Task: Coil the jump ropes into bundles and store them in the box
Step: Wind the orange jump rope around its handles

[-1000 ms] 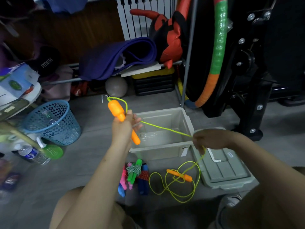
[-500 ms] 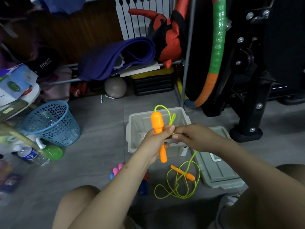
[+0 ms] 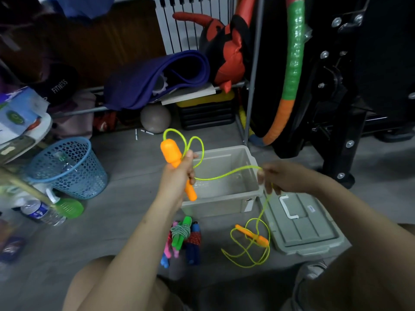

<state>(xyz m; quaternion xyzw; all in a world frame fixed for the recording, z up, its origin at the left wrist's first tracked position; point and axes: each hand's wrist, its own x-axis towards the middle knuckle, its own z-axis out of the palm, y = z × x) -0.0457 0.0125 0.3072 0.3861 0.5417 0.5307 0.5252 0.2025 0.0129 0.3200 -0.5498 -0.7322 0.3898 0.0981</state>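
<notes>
1. Head view, handling first: the yellow-green cord (image 3: 226, 173) looks thin, light and limp. It sags between the hands, so I judge it will spring out of its loops unless it is pinned.
2. The best hold, I reckon, is the stiff orange handle (image 3: 173, 158) with the loops trapped against it. The smooth plastic may be a bit slippery.
3. The left hand (image 3: 177, 176) grips that handle upright, fingers wrapped round it. Two small loops of cord stand up at 12 o'clock from the fist.
4. The right hand (image 3: 280, 178) pinches the cord out at 3 o'clock from the left hand, fingers curled on it. The two hands are well apart.
5. From the right hand the cord drops toward 6 o'clock to a loose tangle on the floor, where the second orange handle (image 3: 253, 235) lies.
6. The open grey box (image 3: 247, 153) sits under both hands. I see no ropes inside it.
7. Its lid (image 3: 303, 227) lies flat just beside it at 4 o'clock.
8. Already-wrapped rope bundles (image 3: 184, 239), green, pink and blue, lie on the floor at 6 o'clock from the box, not yet stored.
</notes>
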